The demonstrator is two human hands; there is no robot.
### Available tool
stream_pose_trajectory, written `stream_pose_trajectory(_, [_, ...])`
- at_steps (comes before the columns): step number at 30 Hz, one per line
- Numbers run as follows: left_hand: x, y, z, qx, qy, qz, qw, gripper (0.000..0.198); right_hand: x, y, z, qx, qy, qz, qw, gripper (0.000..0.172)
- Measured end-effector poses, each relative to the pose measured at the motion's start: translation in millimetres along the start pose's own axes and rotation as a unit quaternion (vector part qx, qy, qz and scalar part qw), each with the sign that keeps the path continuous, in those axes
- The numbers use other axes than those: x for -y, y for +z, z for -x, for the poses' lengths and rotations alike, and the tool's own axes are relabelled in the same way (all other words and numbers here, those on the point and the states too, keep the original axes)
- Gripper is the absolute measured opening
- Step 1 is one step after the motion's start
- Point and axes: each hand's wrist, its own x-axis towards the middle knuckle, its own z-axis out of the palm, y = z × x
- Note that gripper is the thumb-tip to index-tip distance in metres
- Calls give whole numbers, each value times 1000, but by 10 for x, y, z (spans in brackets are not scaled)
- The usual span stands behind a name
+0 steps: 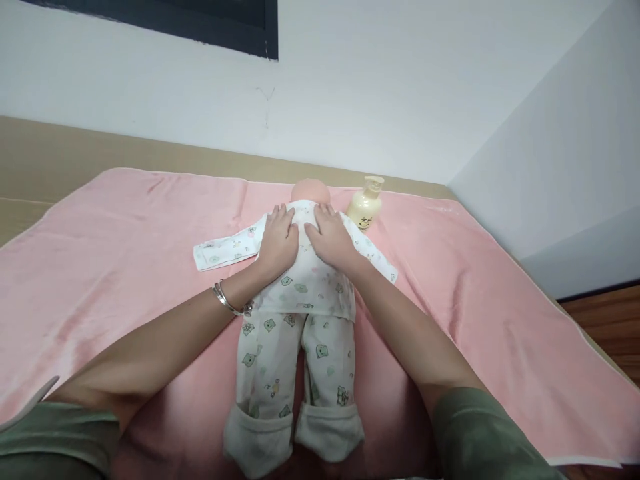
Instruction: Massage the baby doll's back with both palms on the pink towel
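A baby doll in white pyjamas printed with small bears lies on a pink blanket, head away from me and feet toward me. My left hand lies flat on the doll's upper body, fingers stretched toward the head. My right hand lies flat beside it on the same part of the doll, fingers also extended. The two hands nearly touch at the thumbs. A silver bracelet circles my left wrist. The doll's bare head shows just beyond my fingertips.
A cream pump bottle stands upright on the blanket just right of the doll's head. White walls meet in a corner at the back right. Wooden floor shows past the blanket's right edge. A tan board runs behind the blanket.
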Motion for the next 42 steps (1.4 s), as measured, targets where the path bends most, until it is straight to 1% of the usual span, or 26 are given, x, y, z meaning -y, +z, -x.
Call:
stream_pose_trajectory(3, [-66, 4, 49, 16, 34, -81, 996, 54, -105, -53, -127, 20, 26, -15, 999, 70])
stream_pose_trajectory(5, [-118, -12, 86, 12, 74, -119, 990, 50, -78, -64, -118, 25, 36, -1, 999, 70])
stream_pose_trajectory(7, [-159, -49, 87, 11, 103, -131, 986, 46, 11, -67, -58, 28, 59, 23, 998, 69])
stream_pose_trajectory(8, [-168, -73, 67, 14, 100, -123, 987, 43, 73, -67, -11, 31, 70, 37, 996, 68])
stream_pose_trajectory(9, [-170, -100, 33, 20, 84, -108, 990, 41, 142, -67, 47, 36, 78, 54, 995, 67])
stream_pose_trajectory(11, [-147, -151, -63, 34, 31, -56, 997, 37, 286, -65, 187, 46, 74, 96, 992, 67])
stream_pose_trajectory(13, [-107, -182, -158, 34, -7, -6, 999, 35, 397, -61, 323, 50, 41, 145, 987, 67])
stream_pose_trajectory(14, [-90, -187, -192, 30, -12, 8, 999, 36, 424, -60, 368, 50, 17, 166, 985, 66])
stream_pose_trajectory(16, [-82, -180, -208, 32, -3, -5, 999, 38, 398, -64, 378, 48, -31, 174, 983, 60])
stream_pose_trajectory(17, [-97, -171, -187, 41, 7, -31, 999, 39, 347, -70, 337, 45, -41, 157, 986, 56])
stream_pose_trajectory(18, [-123, -159, -149, 52, 21, -63, 996, 39, 276, -77, 270, 43, -37, 128, 990, 54])
stream_pose_trajectory(20, [-194, -135, -43, 67, 56, -128, 988, 39, 115, -90, 99, 36, 12, 63, 997, 54])
stream_pose_trajectory(22, [-259, -120, 49, 63, 90, -166, 980, 41, 4, -92, -38, 28, 63, 34, 997, 59])
stream_pose_trajectory(23, [-277, -122, 70, 62, 100, -174, 978, 42, -11, -88, -68, 27, 75, 31, 996, 60])
stream_pose_trajectory(25, [-275, -145, 43, 70, 94, -174, 978, 41, 49, -72, -35, 22, 72, 51, 996, 57])
stream_pose_trajectory(27, [-231, -189, -54, 85, 51, -157, 983, 36, 184, -53, 81, 14, 55, 98, 994, 53])
stream_pose_trajectory(29, [-182, -230, -156, 93, 4, -137, 986, 31, 300, -38, 193, 1, 40, 149, 988, 53])
stream_pose_trajectory(31, [-167, -247, -194, 86, -17, -132, 987, 31, 321, -39, 226, -3, 17, 170, 985, 53])
stream_pose_trajectory(32, [-180, -244, -179, 82, -14, -137, 987, 32, 289, -48, 206, -1, 8, 163, 987, 52])
stream_pose_trajectory(34, [-236, -222, -92, 72, 13, -159, 985, 31, 176, -77, 121, 11, 6, 123, 992, 49])
stream_pose_trajectory(36, [-304, -197, 21, 70, 65, -182, 979, 32, 69, -107, 32, 19, 22, 84, 996, 49])
stream_pose_trajectory(38, [-346, -190, 93, 73, 104, -189, 974, 31, 36, -119, 0, 19, 36, 85, 996, 50])
stream_pose_trajectory(40, [-340, -206, 84, 83, 94, -176, 976, 28, 90, -107, 41, 13, 29, 119, 992, 49])
stream_pose_trajectory(42, [-287, -235, 0, 91, 54, -157, 982, 25, 193, -89, 124, 8, 8, 156, 988, 49])
